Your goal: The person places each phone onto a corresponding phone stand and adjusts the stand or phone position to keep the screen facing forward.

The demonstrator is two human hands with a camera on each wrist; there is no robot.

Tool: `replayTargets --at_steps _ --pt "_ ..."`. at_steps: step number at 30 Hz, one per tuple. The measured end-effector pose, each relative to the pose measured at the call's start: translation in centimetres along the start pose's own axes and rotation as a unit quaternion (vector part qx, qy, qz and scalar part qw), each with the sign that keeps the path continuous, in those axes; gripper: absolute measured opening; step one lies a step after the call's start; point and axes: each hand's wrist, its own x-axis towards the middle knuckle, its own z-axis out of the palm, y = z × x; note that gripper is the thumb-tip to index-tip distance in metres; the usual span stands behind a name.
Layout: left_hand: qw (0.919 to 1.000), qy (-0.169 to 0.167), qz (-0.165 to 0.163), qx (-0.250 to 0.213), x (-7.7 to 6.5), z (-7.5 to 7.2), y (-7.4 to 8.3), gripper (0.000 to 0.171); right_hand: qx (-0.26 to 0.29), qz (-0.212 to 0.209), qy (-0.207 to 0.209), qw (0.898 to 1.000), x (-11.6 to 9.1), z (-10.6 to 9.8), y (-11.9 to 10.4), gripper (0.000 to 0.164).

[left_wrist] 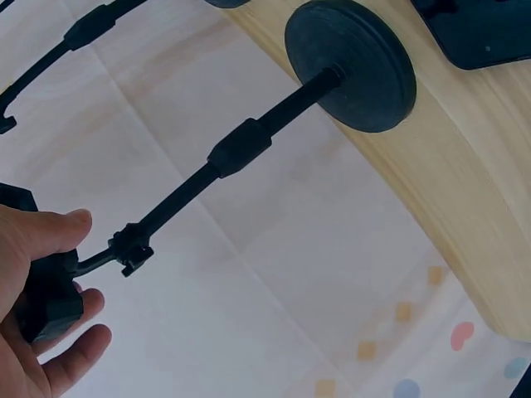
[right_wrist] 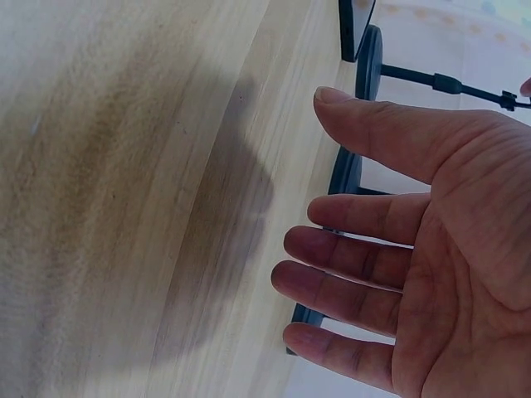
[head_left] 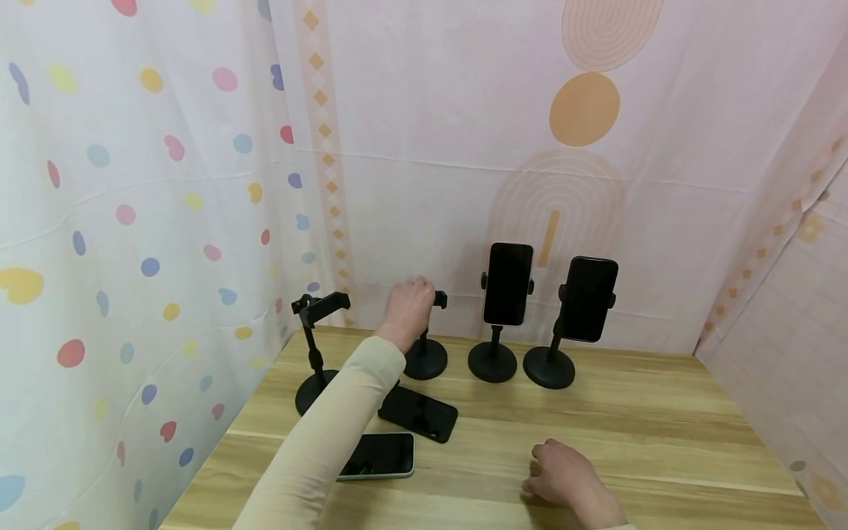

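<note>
My left hand [head_left: 408, 311] grips the black clamp head of a phone stand [head_left: 427, 361] near the back of the table. In the left wrist view, thumb and fingers close around the clamp [left_wrist: 51, 305], with the stand's round base [left_wrist: 353, 70] on the wood. No phone shows in that clamp. My right hand [head_left: 568, 475] hovers low over the front right of the table; its palm and relaxed, spread fingers [right_wrist: 357, 298] hold nothing. A black phone [head_left: 420, 414] lies in front of the gripped stand, and a light-edged phone [head_left: 380, 455] lies nearer me, partly hidden by my left sleeve.
A second stand [head_left: 316, 361] without a phone stands at the left. To the right, two more stands carry upright phones, one light-edged [head_left: 509, 284] and one black [head_left: 588, 299]. Patterned curtains [head_left: 411, 177] hang close behind the wooden table's [head_left: 636, 412] back edge.
</note>
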Motion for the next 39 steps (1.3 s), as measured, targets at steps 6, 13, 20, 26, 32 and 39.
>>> replayTargets --at_steps 6,13,20,26,32,39 --pt "0.9997 0.014 0.006 -0.018 0.2 0.2 -0.1 0.012 -0.004 -0.002 0.004 1.0 -0.1 -0.1 -0.2 0.044" --pt "0.9988 0.005 0.011 -0.048 0.5 0.2 -0.1 0.011 0.003 0.008 -0.012 1.0 0.0 -0.2 -0.3 0.046" --pt "0.9973 -0.002 0.008 -0.074 0.8 -0.3 -0.4 0.01 0.003 0.003 -0.009 1.0 0.0 -0.1 -0.5 0.045" --pt "0.997 -0.018 0.004 -0.075 1.2 -0.5 -0.6 0.006 0.005 0.0 -0.01 1.0 0.0 0.0 -0.4 0.045" --pt "0.9946 -0.034 -0.005 -0.098 1.6 -1.3 -0.7 0.005 0.01 -0.001 -0.009 1.0 0.0 0.2 -0.4 0.046" --pt "0.9872 -0.093 -0.02 -0.128 2.1 -2.7 -1.1 0.005 0.018 -0.007 -0.006 1.0 -0.1 0.2 -0.3 0.045"
